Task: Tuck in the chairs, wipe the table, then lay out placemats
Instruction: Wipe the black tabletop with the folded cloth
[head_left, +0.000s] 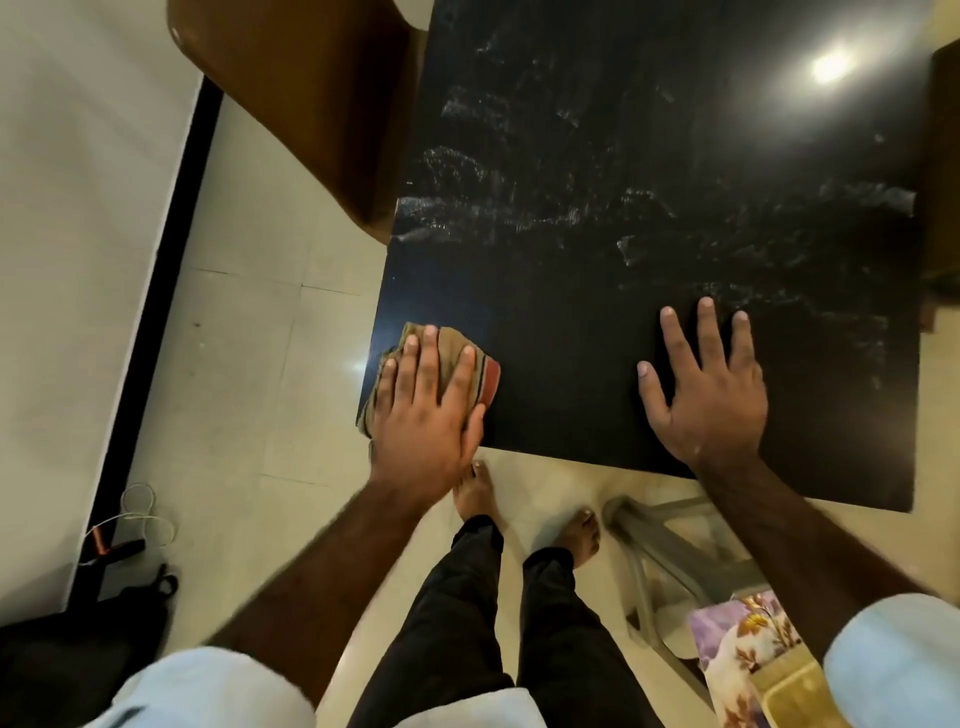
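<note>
We press our left hand (423, 410) flat, fingers spread, onto the cloth (451, 364) at the table's (597, 249) near left corner. Our right hand (709, 387) lies spread and empty on the table, well apart from the cloth.

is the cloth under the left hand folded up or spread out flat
Folded or bunched. The cloth is a compact wad barely wider than the left hand pressing it at the table corner.

The glossy black square counter (649, 249) carries whitish streaks toward twelve o'clock. At nine o'clock lies a tan folded cloth (457, 358) with red and dark stripes. A brown wooden chair (301, 104) stands on the cream tiled floor (249, 364).
</note>
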